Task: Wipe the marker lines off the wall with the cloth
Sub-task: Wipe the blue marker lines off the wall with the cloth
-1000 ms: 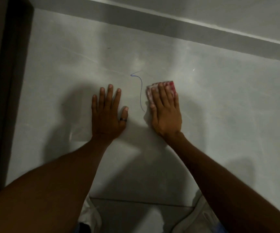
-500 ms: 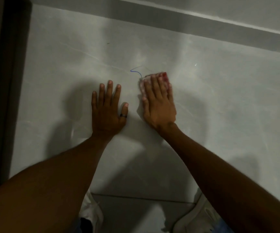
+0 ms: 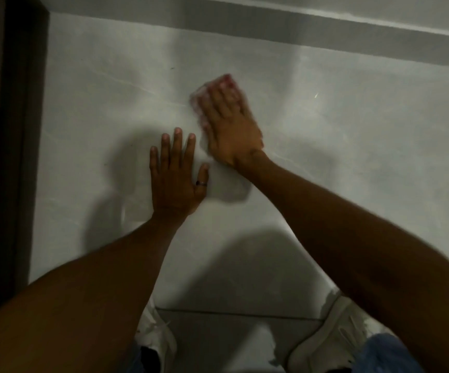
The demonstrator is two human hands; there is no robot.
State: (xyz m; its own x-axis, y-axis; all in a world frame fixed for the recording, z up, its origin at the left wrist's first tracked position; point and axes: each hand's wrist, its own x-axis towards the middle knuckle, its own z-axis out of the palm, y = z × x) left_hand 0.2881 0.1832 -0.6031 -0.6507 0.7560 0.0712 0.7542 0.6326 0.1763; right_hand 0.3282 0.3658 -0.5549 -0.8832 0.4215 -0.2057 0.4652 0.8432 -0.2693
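Observation:
My right hand (image 3: 230,125) presses flat on a folded white and red cloth (image 3: 201,99) against the pale grey marbled wall (image 3: 352,135). The cloth shows past the fingertips and along the hand's left side, and both are blurred by motion. No blue marker line shows on the wall now; the spot where it ran lies under the cloth and hand. My left hand (image 3: 176,173) rests flat on the wall just below and left of the right hand, fingers spread, a dark ring on the thumb.
A dark door frame (image 3: 16,157) runs down the left edge. A darker grey band (image 3: 325,30) crosses the wall above. Below, the floor tile (image 3: 218,335) and my two white shoes (image 3: 323,343) are close to the wall's foot.
My right hand has slid the cloth up and to the left over the blue squiggle, which no longer shows. My left hand has stayed flat in place.

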